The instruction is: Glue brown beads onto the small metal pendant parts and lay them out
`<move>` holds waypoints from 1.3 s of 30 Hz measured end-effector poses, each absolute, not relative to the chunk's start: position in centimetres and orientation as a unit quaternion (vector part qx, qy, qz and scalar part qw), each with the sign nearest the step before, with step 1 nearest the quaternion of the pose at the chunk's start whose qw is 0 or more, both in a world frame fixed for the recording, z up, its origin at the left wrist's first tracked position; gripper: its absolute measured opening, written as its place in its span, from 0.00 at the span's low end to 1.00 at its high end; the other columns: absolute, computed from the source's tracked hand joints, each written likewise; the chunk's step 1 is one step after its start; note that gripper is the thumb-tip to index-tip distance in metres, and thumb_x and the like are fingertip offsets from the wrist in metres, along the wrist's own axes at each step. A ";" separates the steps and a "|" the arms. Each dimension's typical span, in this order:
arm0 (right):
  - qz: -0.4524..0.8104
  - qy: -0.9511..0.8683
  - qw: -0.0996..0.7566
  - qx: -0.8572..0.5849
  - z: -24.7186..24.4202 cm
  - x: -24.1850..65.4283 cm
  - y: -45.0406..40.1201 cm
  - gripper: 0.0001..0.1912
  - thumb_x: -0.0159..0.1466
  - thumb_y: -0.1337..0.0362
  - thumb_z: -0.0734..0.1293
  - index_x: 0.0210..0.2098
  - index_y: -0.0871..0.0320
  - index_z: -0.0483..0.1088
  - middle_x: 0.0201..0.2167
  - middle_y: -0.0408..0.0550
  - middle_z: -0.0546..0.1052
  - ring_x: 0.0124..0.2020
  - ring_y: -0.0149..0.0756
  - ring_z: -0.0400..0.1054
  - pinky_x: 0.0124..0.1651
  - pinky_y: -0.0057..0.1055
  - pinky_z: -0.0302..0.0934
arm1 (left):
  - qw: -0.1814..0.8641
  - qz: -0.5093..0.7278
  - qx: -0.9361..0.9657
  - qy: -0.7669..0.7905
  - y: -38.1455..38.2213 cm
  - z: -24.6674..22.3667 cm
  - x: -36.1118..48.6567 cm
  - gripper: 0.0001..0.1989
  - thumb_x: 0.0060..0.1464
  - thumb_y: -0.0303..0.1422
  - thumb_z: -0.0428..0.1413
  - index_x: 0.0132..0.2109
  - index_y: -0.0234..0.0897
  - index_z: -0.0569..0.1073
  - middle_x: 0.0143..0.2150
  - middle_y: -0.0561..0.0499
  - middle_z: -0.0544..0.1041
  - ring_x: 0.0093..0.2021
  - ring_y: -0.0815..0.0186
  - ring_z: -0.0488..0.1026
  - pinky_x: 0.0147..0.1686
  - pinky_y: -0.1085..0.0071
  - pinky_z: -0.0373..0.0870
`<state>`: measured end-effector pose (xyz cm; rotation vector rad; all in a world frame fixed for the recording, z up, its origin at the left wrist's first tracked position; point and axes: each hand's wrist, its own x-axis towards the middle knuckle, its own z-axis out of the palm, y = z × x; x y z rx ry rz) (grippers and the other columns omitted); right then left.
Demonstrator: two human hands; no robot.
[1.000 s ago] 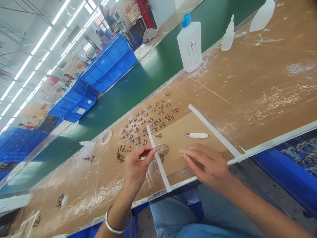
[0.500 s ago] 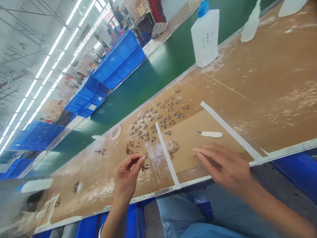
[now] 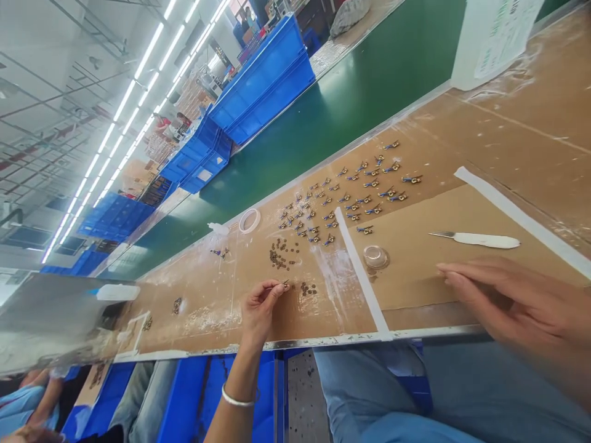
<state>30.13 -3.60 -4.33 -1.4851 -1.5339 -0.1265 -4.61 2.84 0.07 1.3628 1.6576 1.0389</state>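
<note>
My left hand (image 3: 259, 311), with a band on its wrist, pinches a tiny dark piece (image 3: 285, 283) between thumb and fingertips, low over the board. Right of those fingertips is a small group of dark discs (image 3: 308, 288); a larger pile of discs (image 3: 279, 253) lies beyond. My right hand (image 3: 512, 301) hovers with thumb and fingers pressed together; anything between them is too small to see. Past it lies a white-handled knife (image 3: 487, 240). A small clear cup (image 3: 375, 257) stands between the hands. Several small blue and gold figure-like pieces (image 3: 353, 200) are spread out behind.
White tape strips (image 3: 362, 277) cross the brown board. A tape roll (image 3: 250, 221) and a small white bottle (image 3: 218, 229) sit at the far edge, a large white bottle (image 3: 496, 46) at back right. Beyond runs a green belt (image 3: 286, 147) with blue crates (image 3: 263, 80). Another person's arms (image 3: 44, 400) show lower left.
The view has swung left, so the table's things appear further right. My left hand has moved left relative to the small disc group, still pinching. My right hand stays near the knife.
</note>
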 end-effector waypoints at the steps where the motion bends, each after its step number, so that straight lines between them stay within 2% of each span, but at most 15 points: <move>1: -0.056 -0.633 0.480 -0.605 -4.5 30.1 -3.6 0.11 0.69 0.56 0.62 0.37 0.52 0.74 0.31 0.39 0.80 0.32 0.29 0.75 0.36 0.25 0.67 | 0.375 0.406 0.528 0.644 2.8 0.0 -4.5 0.11 0.44 0.38 0.68 0.32 0.36 0.78 0.30 0.50 0.82 0.35 0.63 0.81 0.42 0.68 0.76; 5: -0.045 -0.645 0.495 -0.580 -5.2 30.2 -3.7 0.06 0.65 0.60 0.66 0.40 0.53 0.74 0.33 0.41 0.80 0.34 0.31 0.75 0.37 0.27 0.66 | 0.384 0.406 0.527 0.640 2.6 -0.3 -4.5 0.10 0.45 0.37 0.67 0.32 0.36 0.78 0.30 0.50 0.83 0.35 0.62 0.81 0.43 0.66 0.76; 8: -0.021 -0.639 0.506 -0.579 -5.8 30.2 -3.9 0.07 0.64 0.62 0.68 0.42 0.52 0.74 0.35 0.41 0.80 0.36 0.31 0.75 0.39 0.28 0.66 | 0.373 0.395 0.542 0.641 2.5 -0.5 -4.6 0.09 0.46 0.37 0.66 0.32 0.36 0.79 0.31 0.49 0.83 0.35 0.63 0.80 0.42 0.67 0.76; 20: 0.007 -0.642 0.497 -0.585 -5.8 30.0 -4.0 0.09 0.64 0.61 0.67 0.44 0.51 0.74 0.37 0.42 0.79 0.37 0.32 0.75 0.42 0.28 0.67 | 0.377 0.415 0.523 0.642 2.1 -0.6 -4.8 0.09 0.45 0.36 0.67 0.31 0.36 0.79 0.30 0.50 0.83 0.34 0.63 0.81 0.41 0.69 0.77; 27: 0.027 -0.649 0.496 -0.576 -7.0 30.7 -4.0 0.13 0.62 0.62 0.69 0.47 0.47 0.74 0.37 0.42 0.79 0.37 0.36 0.75 0.42 0.32 0.69 | 0.324 0.386 0.539 0.675 2.3 -0.6 -4.4 0.09 0.45 0.38 0.66 0.30 0.36 0.79 0.26 0.51 0.81 0.29 0.65 0.79 0.34 0.71 0.75; 31: 0.027 -0.657 0.485 -0.576 -7.1 30.9 -4.0 0.12 0.63 0.61 0.68 0.47 0.48 0.74 0.37 0.43 0.79 0.36 0.35 0.75 0.41 0.31 0.68 | 0.307 0.369 0.547 0.686 2.3 -0.6 -3.6 0.10 0.45 0.38 0.65 0.29 0.36 0.79 0.24 0.51 0.80 0.25 0.67 0.77 0.29 0.73 0.73; 36: 0.018 -0.653 0.492 -0.576 -6.8 30.7 -4.0 0.12 0.64 0.60 0.67 0.47 0.49 0.74 0.37 0.43 0.79 0.38 0.34 0.75 0.42 0.31 0.67 | 0.294 0.371 0.539 0.696 2.4 -0.7 -3.0 0.10 0.43 0.39 0.65 0.28 0.36 0.78 0.23 0.51 0.80 0.24 0.67 0.76 0.28 0.73 0.73; 39: 0.017 -0.655 0.487 -0.577 -6.2 30.4 -3.9 0.10 0.65 0.60 0.67 0.45 0.51 0.74 0.37 0.43 0.79 0.37 0.33 0.75 0.40 0.30 0.67 | 0.285 0.376 0.532 0.703 2.5 -0.7 -2.8 0.10 0.43 0.39 0.65 0.26 0.36 0.77 0.22 0.52 0.79 0.24 0.67 0.76 0.27 0.73 0.73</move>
